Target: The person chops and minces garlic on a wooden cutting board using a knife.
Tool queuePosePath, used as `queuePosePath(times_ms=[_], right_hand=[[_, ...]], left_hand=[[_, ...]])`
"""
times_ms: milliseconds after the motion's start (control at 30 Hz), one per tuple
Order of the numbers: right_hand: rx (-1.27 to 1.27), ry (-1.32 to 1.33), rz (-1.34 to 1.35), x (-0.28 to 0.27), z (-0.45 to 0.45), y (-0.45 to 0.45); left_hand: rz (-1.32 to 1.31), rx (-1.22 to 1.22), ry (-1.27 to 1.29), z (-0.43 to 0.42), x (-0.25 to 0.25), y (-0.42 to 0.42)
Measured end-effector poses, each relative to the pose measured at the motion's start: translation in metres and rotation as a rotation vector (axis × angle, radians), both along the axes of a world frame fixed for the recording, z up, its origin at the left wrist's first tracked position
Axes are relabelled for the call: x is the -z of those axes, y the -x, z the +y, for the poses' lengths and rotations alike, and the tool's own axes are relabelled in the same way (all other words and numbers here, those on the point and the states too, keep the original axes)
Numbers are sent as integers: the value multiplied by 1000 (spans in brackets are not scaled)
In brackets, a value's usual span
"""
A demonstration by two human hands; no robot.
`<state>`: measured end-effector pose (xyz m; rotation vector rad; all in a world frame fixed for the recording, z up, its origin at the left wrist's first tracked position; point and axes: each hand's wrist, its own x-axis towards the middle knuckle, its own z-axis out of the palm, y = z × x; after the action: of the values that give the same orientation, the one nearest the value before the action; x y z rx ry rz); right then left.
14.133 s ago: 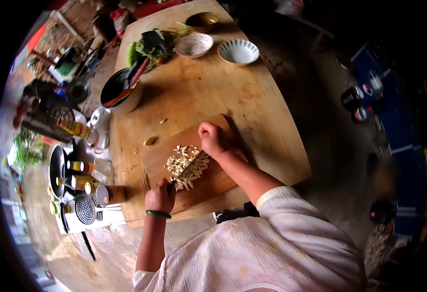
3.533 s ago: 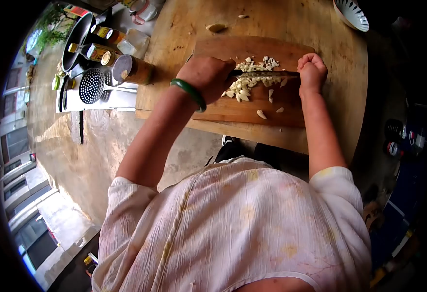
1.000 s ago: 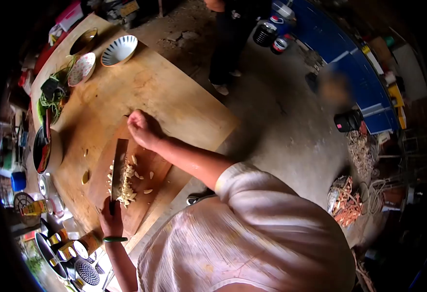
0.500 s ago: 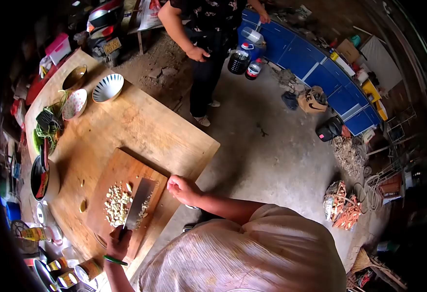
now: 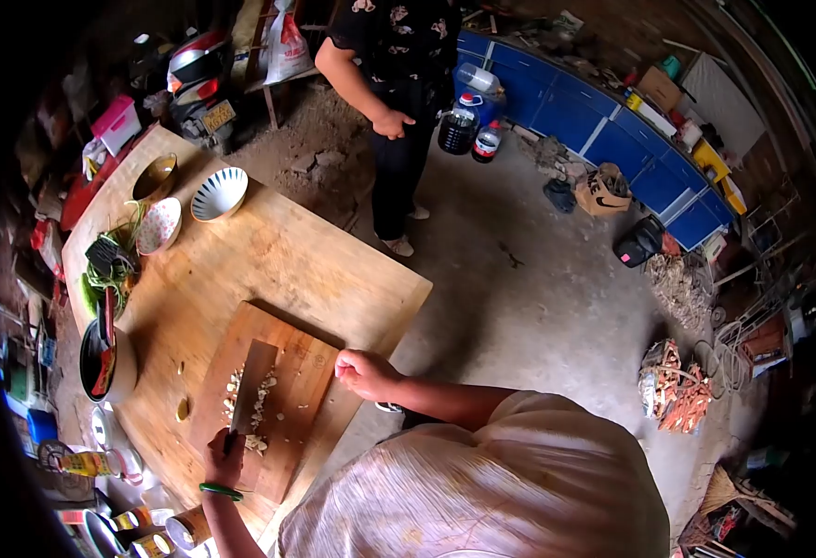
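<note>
Cleaver [image 5: 255, 370], 0.5 s ago at garlic's [image 5: 260, 405] 3 o'clock, now crosses mid-heap on cutting board [image 5: 304, 367]; chopping seems to reach the centre. Left hand [image 5: 225, 458] clasps handle; right hand [image 5: 368, 375] curls near board's 2 o'clock edge.

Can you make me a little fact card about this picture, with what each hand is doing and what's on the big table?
Left hand: holds the knife by its handle
Right hand: curled, near the cutting board; touching is unclear
Knife blade: over pale chopped pieces
Table: wooden, under the board
Bowls: three at the far end, striped bowl, pink-patterned bowl, brown bowl
Someone else: another person, standing beyond the table
</note>
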<state>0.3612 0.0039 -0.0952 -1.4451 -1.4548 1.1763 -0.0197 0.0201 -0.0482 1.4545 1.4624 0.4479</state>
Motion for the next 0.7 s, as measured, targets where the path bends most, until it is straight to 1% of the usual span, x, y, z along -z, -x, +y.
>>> queuePosePath(times_ms=[100, 167, 233, 267, 333, 400, 467, 533, 600, 667, 700], right_hand=[[14, 28, 4, 1, -2, -4], [25, 29, 6, -1, -5, -7], [7, -22, -33, -3, -5, -8], [15, -24, -27, -4, -6, -10], [2, -2, -39, -8, -6, -13], [-14, -7, -36, -10, -8, -18], [-27, -16, -40, -13, -13, -24], [-15, -153, -144, -12, -20, -30], [6, -98, -156, -15, -29, -34], [26, 44, -78, -24, -36, -38], [11, 50, -77, -27, -37, -40]], left_hand=[[27, 17, -65, 4, -5, 2], [17, -51, -60, 0, -6, 3], [12, -118, -54, -7, -11, 1], [17, -110, -56, -11, -12, -1], [-38, -229, -62, -20, -10, 0], [-30, -246, -86, -27, -5, 3], [-38, -259, -180, -31, 1, 6], [-58, -267, -211, -33, 8, 9], [-78, -279, -232, -40, 10, 8], [-107, -336, -233, -48, 7, 3], [-97, -352, -262, -53, 10, 4]])
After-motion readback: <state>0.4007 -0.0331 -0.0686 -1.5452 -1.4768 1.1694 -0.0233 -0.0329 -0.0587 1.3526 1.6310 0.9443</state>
